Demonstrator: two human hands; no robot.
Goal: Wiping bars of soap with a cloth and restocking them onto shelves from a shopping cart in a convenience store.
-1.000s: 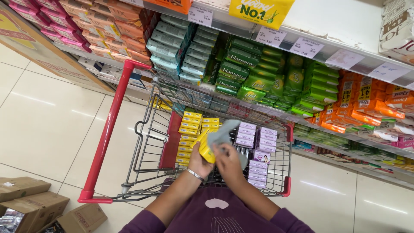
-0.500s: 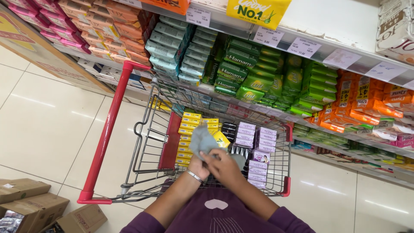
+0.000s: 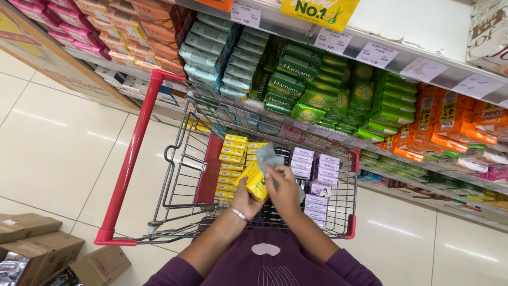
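Over a wire shopping cart (image 3: 174, 190) with a red handle, my left hand (image 3: 244, 198) grips a small yellow box (image 3: 254, 181). My right hand (image 3: 283, 189) holds a grey cloth (image 3: 269, 157) pressed against that box. Below them, inside the cart, stand a stack of yellow boxes (image 3: 231, 164) on the left and a stack of pale purple boxes (image 3: 316, 175) on the right, with dark packs between them. A thin metal bangle sits on my left wrist.
Store shelves (image 3: 370, 58) behind the cart carry rows of teal, green, orange and pink boxed goods with price tags. Brown cardboard cartons (image 3: 37, 246) lie on the tiled floor at lower left. A slanted display board (image 3: 47, 58) stands at upper left.
The grey cloth has moved from above the box down across it, and both hands have shifted slightly right over the cart. The yellow box is now more exposed at the left.
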